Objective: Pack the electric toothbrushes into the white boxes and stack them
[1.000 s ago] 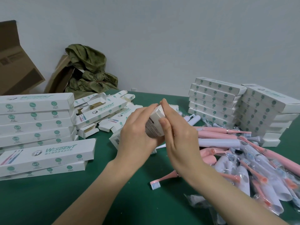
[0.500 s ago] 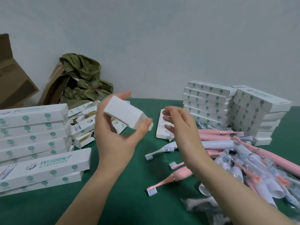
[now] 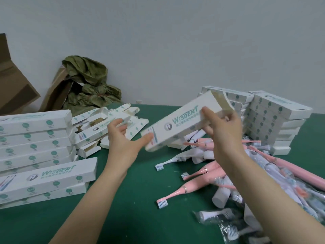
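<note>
A long white Wisdent box hangs tilted above the green table, its far end flap open. My right hand grips its upper right part, thumb on the printed face. My left hand is at the box's lower left end, thumb touching it, fingers spread and relaxed. Pink and white electric toothbrushes lie in a heap below and right of the box. Stacks of white boxes stand at the left and at the back right.
Loose open white boxes lie between the left stack and my left hand. Brown cardboard and a green cloth bundle sit against the wall. Bagged brush heads lie at the lower right. Green table.
The box has passed from my left hand to my right hand and swung so its printed face shows. My left hand has let go and now only touches the lower end.
</note>
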Motion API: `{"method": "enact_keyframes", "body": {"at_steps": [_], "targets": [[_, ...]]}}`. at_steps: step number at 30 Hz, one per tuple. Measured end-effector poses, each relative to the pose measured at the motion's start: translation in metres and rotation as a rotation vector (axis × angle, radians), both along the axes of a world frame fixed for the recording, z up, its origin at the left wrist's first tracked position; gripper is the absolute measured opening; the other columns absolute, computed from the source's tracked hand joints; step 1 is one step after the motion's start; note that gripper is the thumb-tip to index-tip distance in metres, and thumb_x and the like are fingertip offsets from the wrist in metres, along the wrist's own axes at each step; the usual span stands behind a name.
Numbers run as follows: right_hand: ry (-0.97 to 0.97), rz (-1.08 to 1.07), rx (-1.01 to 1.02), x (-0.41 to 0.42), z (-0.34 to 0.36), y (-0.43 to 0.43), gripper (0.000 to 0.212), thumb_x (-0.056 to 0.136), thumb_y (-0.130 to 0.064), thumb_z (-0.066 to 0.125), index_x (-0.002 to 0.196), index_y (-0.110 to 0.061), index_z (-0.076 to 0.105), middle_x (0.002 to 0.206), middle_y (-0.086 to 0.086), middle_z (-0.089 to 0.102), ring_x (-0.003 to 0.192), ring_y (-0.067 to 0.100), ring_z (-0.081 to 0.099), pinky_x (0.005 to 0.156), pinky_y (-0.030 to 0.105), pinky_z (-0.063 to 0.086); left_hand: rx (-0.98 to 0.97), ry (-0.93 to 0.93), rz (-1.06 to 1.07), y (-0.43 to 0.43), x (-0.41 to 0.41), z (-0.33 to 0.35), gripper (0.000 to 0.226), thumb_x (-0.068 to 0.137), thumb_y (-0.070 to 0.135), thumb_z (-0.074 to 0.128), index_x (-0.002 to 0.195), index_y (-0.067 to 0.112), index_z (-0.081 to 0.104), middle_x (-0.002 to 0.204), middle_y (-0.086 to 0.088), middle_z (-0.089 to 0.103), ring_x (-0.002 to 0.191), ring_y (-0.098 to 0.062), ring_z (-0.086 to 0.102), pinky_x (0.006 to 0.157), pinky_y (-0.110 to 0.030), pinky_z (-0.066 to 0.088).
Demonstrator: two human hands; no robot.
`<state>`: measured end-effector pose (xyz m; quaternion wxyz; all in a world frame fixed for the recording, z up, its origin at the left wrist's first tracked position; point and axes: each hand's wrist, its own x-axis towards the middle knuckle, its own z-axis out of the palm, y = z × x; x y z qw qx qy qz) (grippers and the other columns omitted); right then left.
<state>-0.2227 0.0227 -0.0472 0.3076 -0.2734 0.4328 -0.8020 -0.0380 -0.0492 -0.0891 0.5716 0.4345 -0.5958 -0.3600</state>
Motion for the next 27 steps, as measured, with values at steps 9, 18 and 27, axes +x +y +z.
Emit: {"method": "enact_keyframes", "body": {"at_steps": [9, 18, 27], "targets": [[0.507, 0.128, 0.031, 0.047, -0.019, 0.004, 0.014, 0.086, -0.026, 0.066, 0.087, -0.019, 0.055, 0.083, -0.007, 0.065, 0.077, 0.006, 0.062, 0.079, 0.040, 0.056, -0.416, -0.354, -0.064, 0.025, -0.016, -0.005, 0.062, 0.064, 0.030, 0.080, 0.107, 0.045, 0.037, 0.102, 0.022, 0.049, 0.096, -0.005, 0.046, 0.074, -0.013, 0.036], [0.741, -0.008, 0.029, 0.034, -0.003, 0.011, 0.010, 0.088, -0.027, 0.062, 0.086, -0.021, 0.070, 0.069, -0.003, 0.070, 0.065, 0.019, 0.065, 0.062, 0.034, 0.055, -0.766, -0.499, 0.018, 0.028, -0.018, -0.008, 0.081, 0.071, 0.003, 0.070, 0.134, 0.029, 0.027, 0.139, -0.008, 0.027, 0.128, -0.022, 0.034, 0.102, -0.024, 0.035], [1.274, -0.208, 0.028, 0.035, -0.007, 0.014, 0.018, 0.081, -0.023, 0.068, 0.096, -0.014, 0.064, 0.070, -0.005, 0.062, 0.060, 0.015, 0.060, 0.066, 0.029, 0.046, -0.659, -0.422, -0.050, 0.034, -0.016, -0.001, 0.029, 0.081, 0.032, 0.055, 0.109, 0.030, 0.049, 0.120, 0.005, 0.045, 0.112, 0.000, 0.039, 0.093, -0.002, 0.025]]}}
